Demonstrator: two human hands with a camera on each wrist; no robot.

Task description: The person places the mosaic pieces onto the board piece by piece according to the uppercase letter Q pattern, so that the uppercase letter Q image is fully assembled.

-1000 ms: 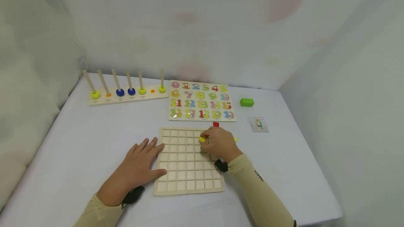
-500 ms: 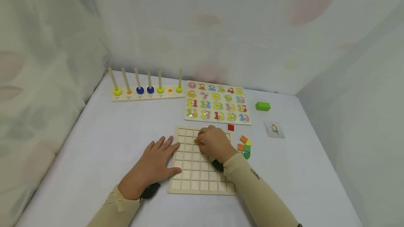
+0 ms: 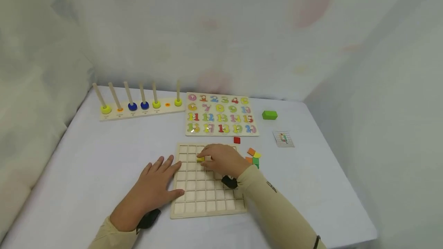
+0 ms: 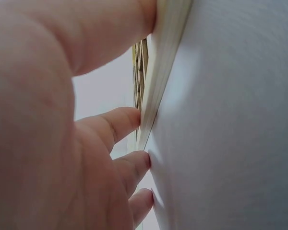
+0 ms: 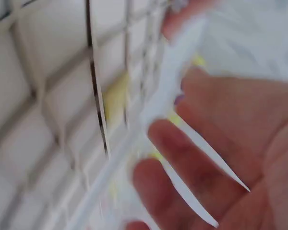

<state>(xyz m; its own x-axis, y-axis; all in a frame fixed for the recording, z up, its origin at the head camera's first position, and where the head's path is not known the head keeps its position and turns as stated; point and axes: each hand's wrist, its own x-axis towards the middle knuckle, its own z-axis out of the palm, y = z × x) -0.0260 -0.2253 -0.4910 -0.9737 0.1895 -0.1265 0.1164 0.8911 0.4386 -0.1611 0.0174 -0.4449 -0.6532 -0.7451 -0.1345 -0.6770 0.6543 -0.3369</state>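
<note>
A wooden grid board (image 3: pixel 207 215) lies on the white table. My left hand (image 3: pixel 152 187) is spread at its left side; in the left wrist view the thumb and a fingertip touch the board's edge (image 4: pixel 165 62). One yellow tile (image 3: pixel 200 160) sits in a cell in the board's upper part, and the right wrist view shows this yellow tile (image 5: pixel 116 99) blurred. My right hand (image 3: pixel 223 160) hovers over the board beside it, fingers loosely bent. In the right wrist view the fingers (image 5: pixel 170 141) stand apart from the tile. The right hand covers several cells.
Orange, yellow and green tiles (image 3: pixel 255 161) lie right of the board, with a red tile (image 3: pixel 237 140) behind it. Farther back are a number puzzle (image 3: pixel 221 133), a peg stand with rings (image 3: pixel 145 114), a green block (image 3: pixel 269 115) and a pattern card (image 3: pixel 283 139).
My right hand has moved left across the board with the yellow tile and let it go in a cell. The left hand stays at the board's edge. The head view has shifted.
</note>
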